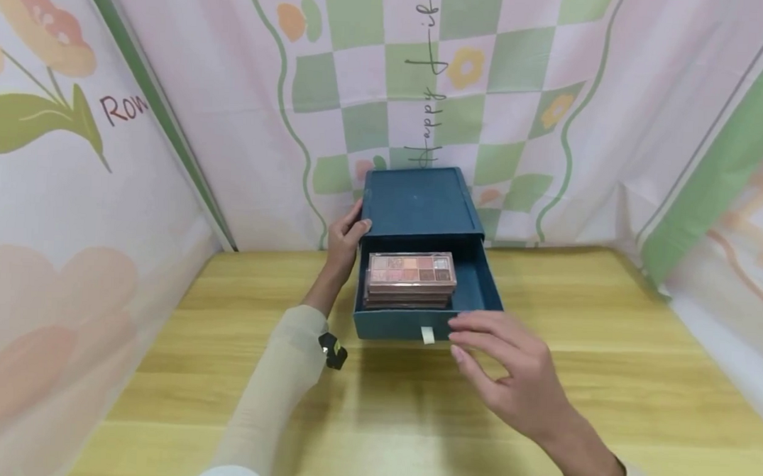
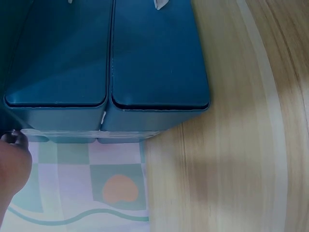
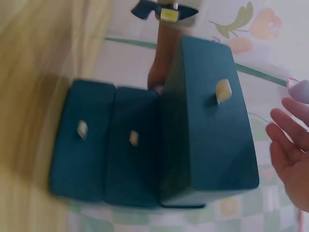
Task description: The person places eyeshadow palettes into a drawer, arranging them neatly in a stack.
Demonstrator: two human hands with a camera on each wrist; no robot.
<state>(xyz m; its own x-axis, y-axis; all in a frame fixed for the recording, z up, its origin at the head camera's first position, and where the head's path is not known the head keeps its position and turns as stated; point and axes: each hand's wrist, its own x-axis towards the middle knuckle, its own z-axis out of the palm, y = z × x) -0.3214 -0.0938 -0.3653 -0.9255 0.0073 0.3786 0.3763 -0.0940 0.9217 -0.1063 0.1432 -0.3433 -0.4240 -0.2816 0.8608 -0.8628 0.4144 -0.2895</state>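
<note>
A dark blue drawer cabinet stands against the back cloth, its top drawer pulled out. Inside, at the left, lies a stack of eyeshadow palettes; the uppermost shows pink and brown pans through a clear lid. My left hand rests against the cabinet's left side, thumb near the front top corner; the left wrist view catches only part of this hand. In front of the drawer's right corner is my right hand, fingers loosely bent, holding nothing. A white pull tab hangs on the drawer front.
Two lower drawers are closed in the right wrist view, each with a pale tab. The wood-grain table extends around the cabinet. Printed cloths hang behind and at both sides.
</note>
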